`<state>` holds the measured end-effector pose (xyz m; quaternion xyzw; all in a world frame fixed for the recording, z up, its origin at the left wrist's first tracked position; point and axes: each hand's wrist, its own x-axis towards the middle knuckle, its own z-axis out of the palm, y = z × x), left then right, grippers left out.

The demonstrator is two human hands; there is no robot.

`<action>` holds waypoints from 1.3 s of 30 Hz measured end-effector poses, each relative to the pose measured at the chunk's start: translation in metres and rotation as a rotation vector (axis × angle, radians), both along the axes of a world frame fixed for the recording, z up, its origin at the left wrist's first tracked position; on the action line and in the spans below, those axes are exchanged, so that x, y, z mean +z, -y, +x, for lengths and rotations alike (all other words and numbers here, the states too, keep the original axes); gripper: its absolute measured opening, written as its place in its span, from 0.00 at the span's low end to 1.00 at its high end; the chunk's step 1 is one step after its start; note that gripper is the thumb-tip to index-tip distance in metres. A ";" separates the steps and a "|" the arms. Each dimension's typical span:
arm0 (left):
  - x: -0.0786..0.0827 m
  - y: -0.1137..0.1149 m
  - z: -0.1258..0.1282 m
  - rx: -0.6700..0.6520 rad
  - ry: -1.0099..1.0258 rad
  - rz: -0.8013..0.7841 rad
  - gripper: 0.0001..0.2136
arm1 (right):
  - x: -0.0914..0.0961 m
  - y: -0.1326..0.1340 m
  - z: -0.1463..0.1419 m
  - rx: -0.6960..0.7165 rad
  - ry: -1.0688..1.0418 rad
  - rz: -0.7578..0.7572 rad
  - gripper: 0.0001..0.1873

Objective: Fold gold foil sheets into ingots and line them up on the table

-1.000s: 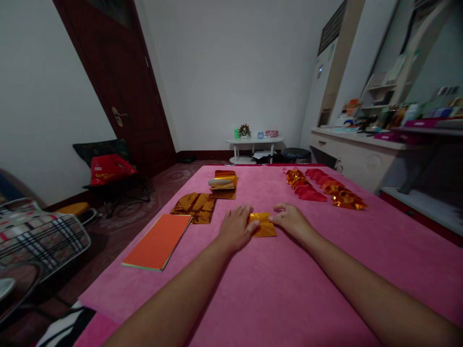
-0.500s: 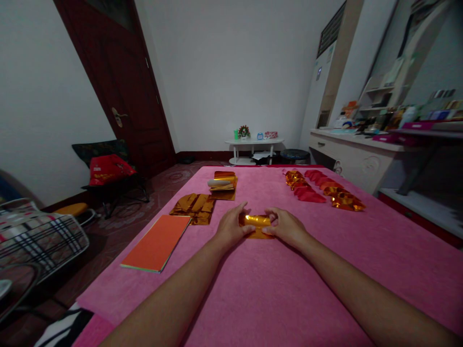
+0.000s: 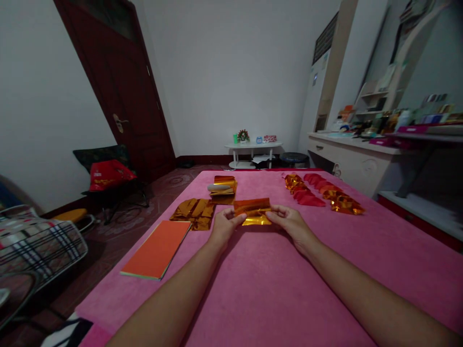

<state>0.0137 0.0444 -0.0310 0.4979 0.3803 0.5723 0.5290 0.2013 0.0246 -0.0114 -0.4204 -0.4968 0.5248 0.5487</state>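
A folded sheet of shiny gold foil paper (image 3: 252,211) is held just above the pink table cover (image 3: 275,289), near its middle. My left hand (image 3: 223,225) pinches the sheet's left end. My right hand (image 3: 289,222) pinches its right end. Both hands have their fingers closed on the paper, whose upper flap stands up toward the far side.
A stack of orange paper (image 3: 157,248) lies at the left. Beyond it sit flat gold sheets (image 3: 193,212) and a gold pile with a pale cylinder (image 3: 222,187) on top. Folded red and gold pieces (image 3: 321,193) line the right. A dresser stands far right, a chair left.
The gold sheet lay flat under my hands a second ago. Both hands then pinched its ends, and it has since been lifted off the cover and partly unfolded.
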 end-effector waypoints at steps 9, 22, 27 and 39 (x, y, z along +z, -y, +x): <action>0.009 0.019 0.023 -0.036 0.196 0.004 0.21 | -0.017 0.007 -0.027 -0.078 0.088 0.050 0.18; 0.009 0.024 0.031 0.100 -0.039 0.065 0.19 | -0.014 0.009 -0.023 -0.190 0.040 0.036 0.25; 0.006 0.020 0.023 0.112 -0.055 0.062 0.19 | -0.012 0.000 -0.003 -0.258 -0.055 0.054 0.25; 0.005 0.022 0.018 0.104 -0.224 0.134 0.25 | -0.009 0.005 -0.007 -0.176 0.115 0.191 0.14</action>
